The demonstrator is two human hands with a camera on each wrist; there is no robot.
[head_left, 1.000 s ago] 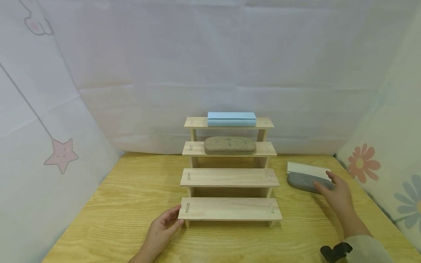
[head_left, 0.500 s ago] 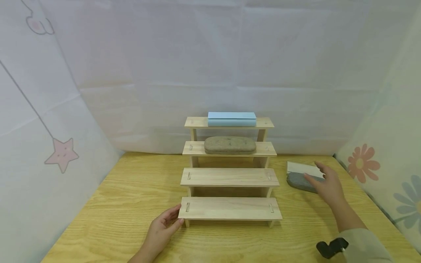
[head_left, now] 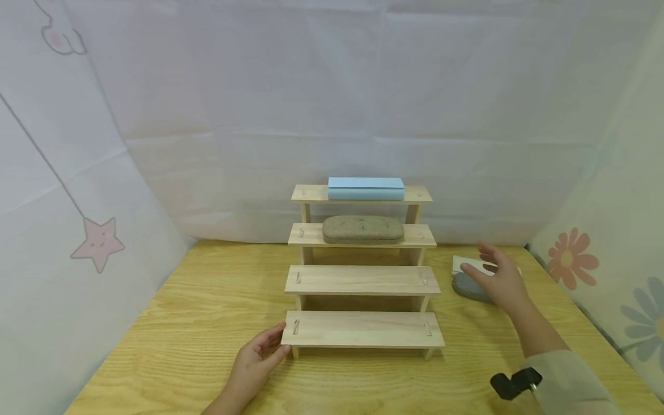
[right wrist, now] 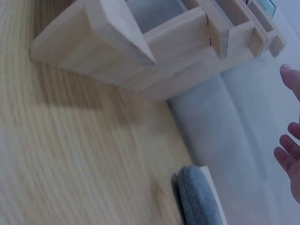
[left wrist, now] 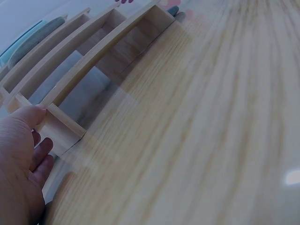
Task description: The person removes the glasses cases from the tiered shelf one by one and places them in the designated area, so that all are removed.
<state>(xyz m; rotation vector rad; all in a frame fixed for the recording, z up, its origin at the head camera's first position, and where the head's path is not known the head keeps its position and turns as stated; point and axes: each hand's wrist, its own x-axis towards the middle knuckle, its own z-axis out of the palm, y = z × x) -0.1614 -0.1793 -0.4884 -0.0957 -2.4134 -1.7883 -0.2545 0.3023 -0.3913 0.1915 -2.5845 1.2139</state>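
A four-tier wooden step stand (head_left: 363,329) occupies the middle of the table. My left hand (head_left: 251,366) holds its lowest step at the left front corner; in the left wrist view the thumb lies against the board's corner. My right hand (head_left: 504,283) is raised at the right, fingers spread and holding nothing. Behind it in the head view, partly hidden, lie a grey glasses case (head_left: 469,286) and a white case (head_left: 464,263). On the top step sits a light blue folding case (head_left: 365,190). One step lower rests a brownish-grey glasses case (head_left: 362,228).
The two lower steps (head_left: 361,279) show bare wood. Around the stand spreads the wood-grain table (head_left: 218,300). White cloth (head_left: 259,173) hangs at the back, with printed cloth at both sides. A black fitting (head_left: 516,383) is on the right wrist.
My right hand has moved left and slightly away from me, past the grey glasses case, which stays on the table. The left hand and the stand have kept their places.
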